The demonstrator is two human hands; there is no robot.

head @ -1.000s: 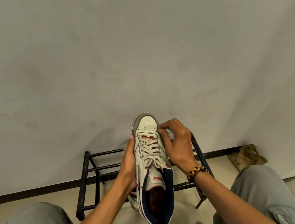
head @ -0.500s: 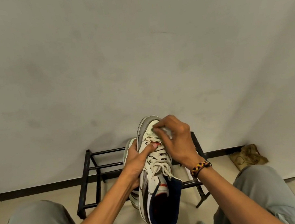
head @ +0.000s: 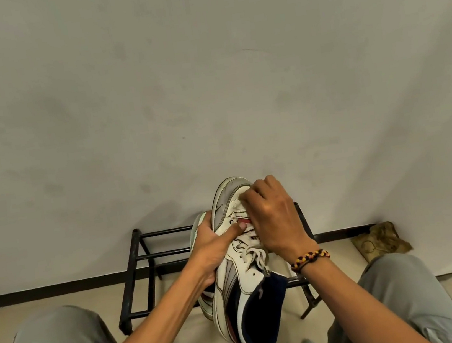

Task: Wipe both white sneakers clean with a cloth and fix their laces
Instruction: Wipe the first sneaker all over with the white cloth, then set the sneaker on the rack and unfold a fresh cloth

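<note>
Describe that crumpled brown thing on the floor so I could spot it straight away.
Follow the black skirting along the grey wall to the right, past the black metal rack. There the crumpled brown rag lies on the floor against the wall, the only khaki, wrinkled thing there.

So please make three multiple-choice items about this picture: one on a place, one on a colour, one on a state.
1. Where is the black metal shoe rack?
A. against the wall, behind the held shoe
B. on the person's lap
C. hanging from the ceiling

2. What colour is the lining of the white lace-up sneaker?
A. green
B. dark navy
C. yellow

3. What is the left hand doing?
A. hanging idle
B. gripping the sneaker's side
C. lying flat on the floor

Key: 1 A, the rack stands on the floor at the wall's foot. 2 B, the open collar shows dark navy. 3 B, its thumb lies across the upper, while the right hand works near the toe.
</note>
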